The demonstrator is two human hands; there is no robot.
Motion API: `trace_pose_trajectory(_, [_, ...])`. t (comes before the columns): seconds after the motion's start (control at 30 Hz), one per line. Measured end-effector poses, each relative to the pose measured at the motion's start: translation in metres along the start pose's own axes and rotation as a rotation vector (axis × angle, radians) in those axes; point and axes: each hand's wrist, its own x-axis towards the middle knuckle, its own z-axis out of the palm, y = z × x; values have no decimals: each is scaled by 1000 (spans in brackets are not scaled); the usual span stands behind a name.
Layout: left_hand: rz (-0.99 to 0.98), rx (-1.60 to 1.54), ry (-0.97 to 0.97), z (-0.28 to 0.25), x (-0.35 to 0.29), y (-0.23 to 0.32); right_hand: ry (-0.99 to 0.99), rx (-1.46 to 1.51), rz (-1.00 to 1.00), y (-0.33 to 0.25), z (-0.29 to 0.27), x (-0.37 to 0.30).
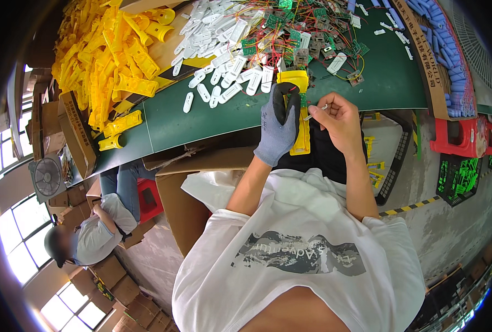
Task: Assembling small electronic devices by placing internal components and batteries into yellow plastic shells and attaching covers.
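My left hand (278, 128), in a grey knitted glove with a black palm, is closed around a long yellow plastic casing (301, 145) at the near edge of the green table. A bit of green circuit board shows by the casing's right side, and red wire shows near the glove's fingertips. Just to the right, my bare right hand (341, 120) pinches a small thin white piece (315, 112) between thumb and forefinger, close to the casing. How that piece meets the casing is too small to tell. White oval plastic covers (230, 91) lie beyond my left hand.
Yellow casings (118, 61) are heaped on the left. Circuit boards with red wires (306, 39) lie at the back. A carton of blue cylindrical cells (442, 50) stands right, above a red stool (461, 138). A cardboard box (174, 193) is below the edge; a person (105, 221) sits left.
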Motion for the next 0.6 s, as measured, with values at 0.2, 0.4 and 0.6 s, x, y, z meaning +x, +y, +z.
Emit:
trace_pose_trajectory(0.2, [-90, 10, -26, -2, 1, 8, -42, 65, 57, -4, -1, 0])
trace_pose_trajectory(0.4, [-51, -87, -3, 1, -1, 3, -6, -34, 76, -6, -6, 1])
trace_pose_trajectory(0.6, [-36, -102, 22, 2, -5, -5, 76, -84, -177, -1, 16, 0])
